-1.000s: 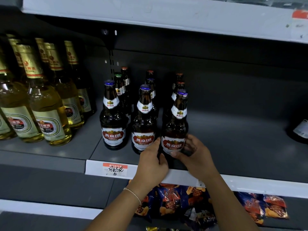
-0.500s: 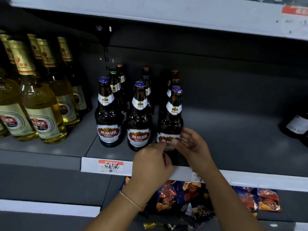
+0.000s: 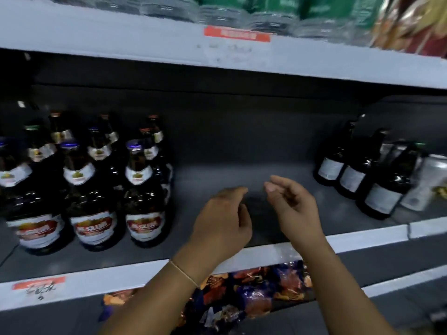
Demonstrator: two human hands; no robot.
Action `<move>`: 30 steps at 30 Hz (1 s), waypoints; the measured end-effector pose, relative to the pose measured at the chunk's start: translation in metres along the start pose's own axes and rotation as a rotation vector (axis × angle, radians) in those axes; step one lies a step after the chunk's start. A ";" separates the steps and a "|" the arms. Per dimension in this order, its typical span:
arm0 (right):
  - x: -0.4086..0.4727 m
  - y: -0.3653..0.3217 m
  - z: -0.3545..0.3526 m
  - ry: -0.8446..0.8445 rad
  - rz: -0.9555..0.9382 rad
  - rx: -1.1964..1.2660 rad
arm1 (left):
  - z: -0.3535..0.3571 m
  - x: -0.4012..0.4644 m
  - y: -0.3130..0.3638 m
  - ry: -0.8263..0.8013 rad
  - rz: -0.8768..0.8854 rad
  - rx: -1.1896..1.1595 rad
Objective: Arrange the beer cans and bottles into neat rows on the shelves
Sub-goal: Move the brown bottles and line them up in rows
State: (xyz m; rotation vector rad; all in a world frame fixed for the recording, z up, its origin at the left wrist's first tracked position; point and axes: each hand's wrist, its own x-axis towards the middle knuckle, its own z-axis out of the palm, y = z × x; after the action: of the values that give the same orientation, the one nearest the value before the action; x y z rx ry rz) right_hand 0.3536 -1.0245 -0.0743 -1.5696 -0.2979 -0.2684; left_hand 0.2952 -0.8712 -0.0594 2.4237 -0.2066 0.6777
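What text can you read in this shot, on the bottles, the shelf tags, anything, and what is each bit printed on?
Nothing reads clearly; the frame is motion-blurred.
Front brown bottles: red label with white characters, blurred, unreadable.
Neck labels: gold emblem, text too small.
Red price tag on the shelf edge: handwritten scrawl, illegible.
Red strip on the upper shelf edge: blurred.
Dark bottles at right: white back labels, too small.
Snack bags below: no legible print.
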 end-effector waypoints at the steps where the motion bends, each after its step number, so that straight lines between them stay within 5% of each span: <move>1: 0.005 0.000 -0.019 0.040 0.002 -0.006 | 0.013 0.008 0.011 -0.027 0.005 -0.018; 10: 0.056 0.013 -0.182 0.264 -0.065 -0.098 | 0.131 0.079 0.111 -0.228 0.084 -0.110; 20: 0.098 0.043 -0.280 0.476 -0.091 -0.367 | 0.216 0.128 0.182 -0.335 0.137 -0.102; 30: 0.134 0.067 -0.309 0.177 0.089 -0.310 | 0.249 0.138 0.179 -0.417 0.080 -0.069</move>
State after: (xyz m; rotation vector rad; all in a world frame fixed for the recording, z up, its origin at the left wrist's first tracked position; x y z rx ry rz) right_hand 0.5075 -1.3316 -0.0834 -1.8450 -0.0482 -0.3962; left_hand 0.4650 -1.1611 -0.0664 2.4743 -0.4886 0.1858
